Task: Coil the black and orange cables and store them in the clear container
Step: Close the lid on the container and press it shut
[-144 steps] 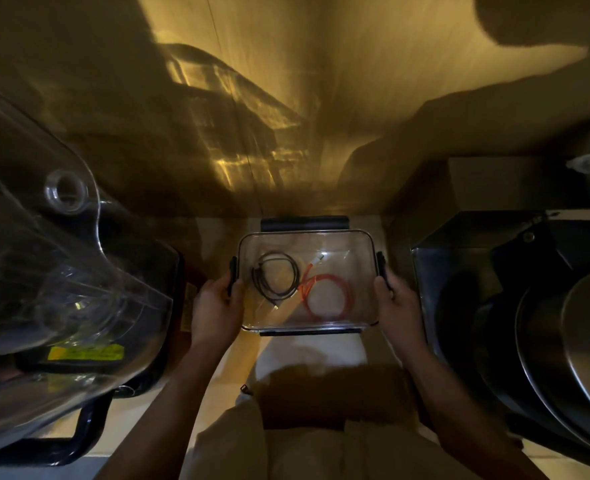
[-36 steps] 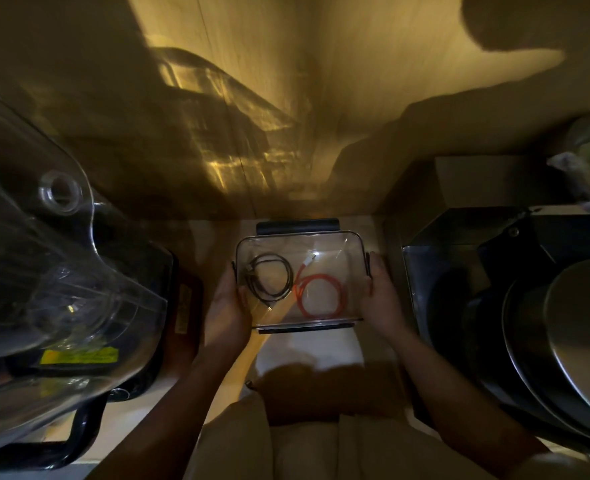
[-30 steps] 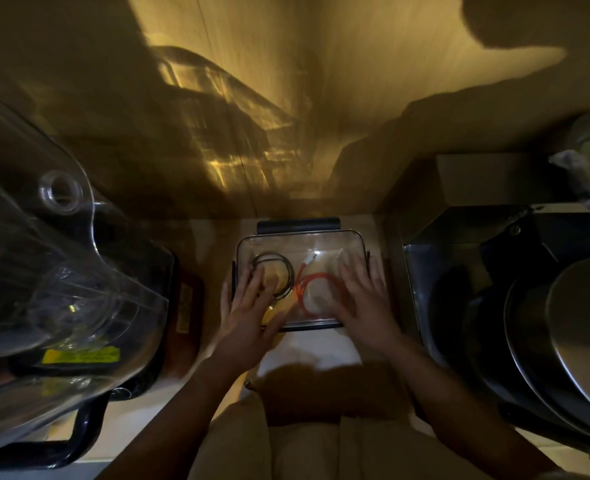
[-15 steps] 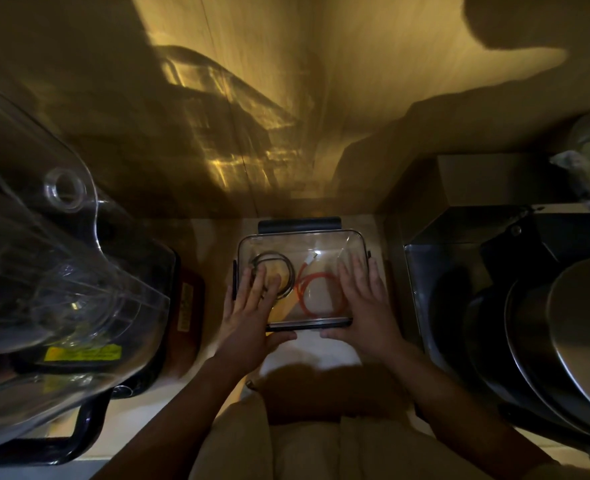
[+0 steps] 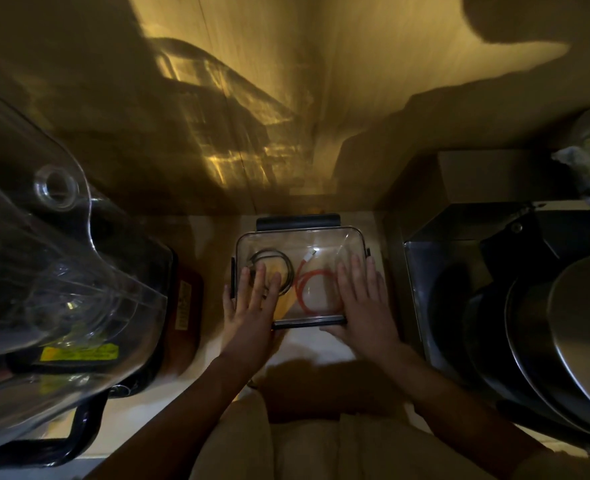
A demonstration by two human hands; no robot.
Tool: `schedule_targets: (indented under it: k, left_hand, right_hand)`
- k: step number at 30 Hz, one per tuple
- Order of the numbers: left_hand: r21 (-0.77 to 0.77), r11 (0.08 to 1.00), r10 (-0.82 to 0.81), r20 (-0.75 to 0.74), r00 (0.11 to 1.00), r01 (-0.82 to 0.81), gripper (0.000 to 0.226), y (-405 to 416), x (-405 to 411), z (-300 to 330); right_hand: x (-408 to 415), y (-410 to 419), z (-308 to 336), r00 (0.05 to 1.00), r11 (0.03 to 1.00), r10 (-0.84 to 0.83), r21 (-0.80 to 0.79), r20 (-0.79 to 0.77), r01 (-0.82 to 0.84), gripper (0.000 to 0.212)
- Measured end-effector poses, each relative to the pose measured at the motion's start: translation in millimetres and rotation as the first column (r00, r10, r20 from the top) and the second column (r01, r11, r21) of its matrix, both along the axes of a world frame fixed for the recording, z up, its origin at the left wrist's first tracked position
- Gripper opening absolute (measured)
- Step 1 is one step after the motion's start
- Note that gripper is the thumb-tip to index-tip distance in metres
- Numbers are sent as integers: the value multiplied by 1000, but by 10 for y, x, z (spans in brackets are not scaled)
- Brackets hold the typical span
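Hands are lying flat on the lidded container [image 5: 300, 237], which is sitting on a pale counter [image 5: 213, 237] between a blender jar [image 5: 54, 271] and pans [image 5: 546, 341]. Left hand [image 5: 252, 306] is spreading its fingers over the coiled black cable [image 5: 284, 263]; right hand [image 5: 362, 303] is pressing beside the coiled orange cable [image 5: 307, 292]. Both hands are open, gripping nothing. Both cables are lying inside the container.

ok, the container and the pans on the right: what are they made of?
Container: clear, glossy, plastic or glass; the black cable and orange cable show through it. Dark clips on its edges look like plastic. Pans: metal by the look, a dull grey sheen with soft highlights; the dim light leaves the exact finish open.
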State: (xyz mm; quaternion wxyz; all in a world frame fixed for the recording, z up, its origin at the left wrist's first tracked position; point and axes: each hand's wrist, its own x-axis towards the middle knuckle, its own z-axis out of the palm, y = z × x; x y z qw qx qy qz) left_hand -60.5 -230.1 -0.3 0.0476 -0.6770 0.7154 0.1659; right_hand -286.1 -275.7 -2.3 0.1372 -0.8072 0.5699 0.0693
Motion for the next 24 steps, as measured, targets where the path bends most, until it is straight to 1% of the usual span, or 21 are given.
schedule_targets:
  k: [2,5,11,17,21,24]
  left_hand:
    - [36,999,11,37,999,-13,103,-30,-76,13]
    - [101,995,11,81,997,-19,98,-80,-159,61]
    - [129,992,1,106,994,-15,88,-111,-172,131]
    - [90,995,30,79,996,-37,96,-56,-193,69]
    - [63,996,55,79,995,-60,103,-65,-222,18]
    - [63,995,73,91,993,-79,98,-65,-240,11]
  right_hand:
    - [9,-1,5,1000,1000,1,-5,-21,-1,126]
    - [38,-10,13,999,1000,-3,14,-43,4,128]
    - [44,-75,19,999,997,11,80,-42,-8,126]
    - [68,-59,19,998,996,4,95,-64,2,128]
    - [99,-57,46,997,996,-13,88,-80,20,124]
    - [123,-28,64,995,997,-17,75,-97,25,122]
